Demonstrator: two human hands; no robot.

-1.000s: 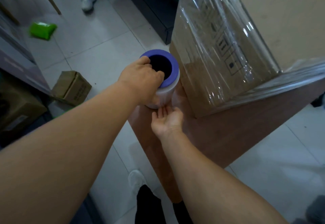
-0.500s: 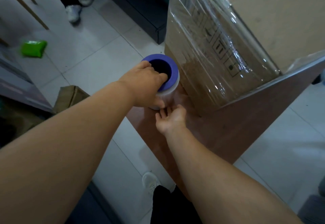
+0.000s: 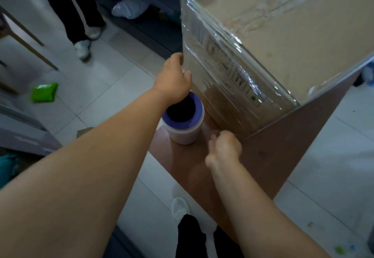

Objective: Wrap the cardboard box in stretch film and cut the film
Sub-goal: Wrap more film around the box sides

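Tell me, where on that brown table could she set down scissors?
Bare table shows nearest the person, between the film roll, the right hand and the table's near corner. It is crowded by the wrapped cardboard box, where the left hand reaches.

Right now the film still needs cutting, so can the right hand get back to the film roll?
Probably yes. The film roll stands upright on the table just left of the right hand, with nothing between them. The left hand is up at the cardboard box.

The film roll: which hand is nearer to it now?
Left. The left hand is just above and behind the roll, its wrist over the rim, fingers at the box. The right hand is beside it to the right, apart.
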